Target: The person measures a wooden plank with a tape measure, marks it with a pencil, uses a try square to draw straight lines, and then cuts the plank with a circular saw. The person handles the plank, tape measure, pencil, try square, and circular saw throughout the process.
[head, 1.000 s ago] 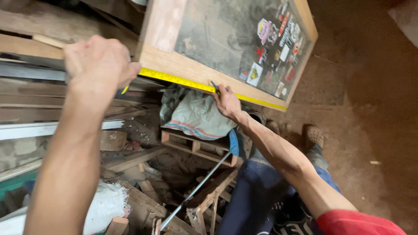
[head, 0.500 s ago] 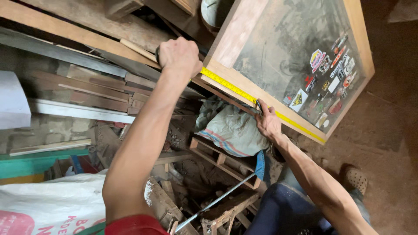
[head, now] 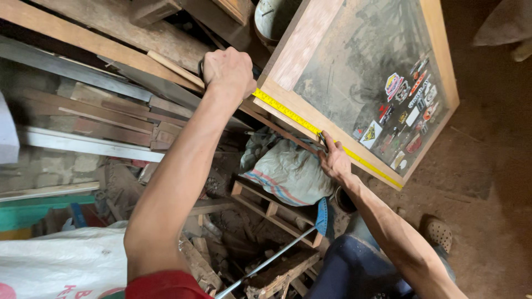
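1. Two hands are on one yellow tape measure (head: 288,113), stretched along the lower rail of a wooden frame (head: 302,50) in the upper middle of the frame.
2. Left hand (head: 228,71), upper centre: fingers clenched into a fist over the tape's end at the frame's corner. What sits inside the fist I cannot tell.
3. Right hand (head: 334,159), centre right: fingers pinched on a dark pencil-like tool (head: 322,139), its tip touching the tape on the wooden rail.
4. From there the tape runs on toward the frame's lower right corner, lying flat on the wood.
5. Inside the frame, a dusty glass panel (head: 354,72), with a cluster of colourful stickers (head: 404,105) near its right edge.
6. Below the hands, a grey sack (head: 288,174) lies on a small wooden pallet (head: 271,213).
7. Left of the frame, stacked planks (head: 111,111) fill the upper left.
8. Lower left, a white bag (head: 61,263); lower centre, a metal rod (head: 266,263) slants across rubble.
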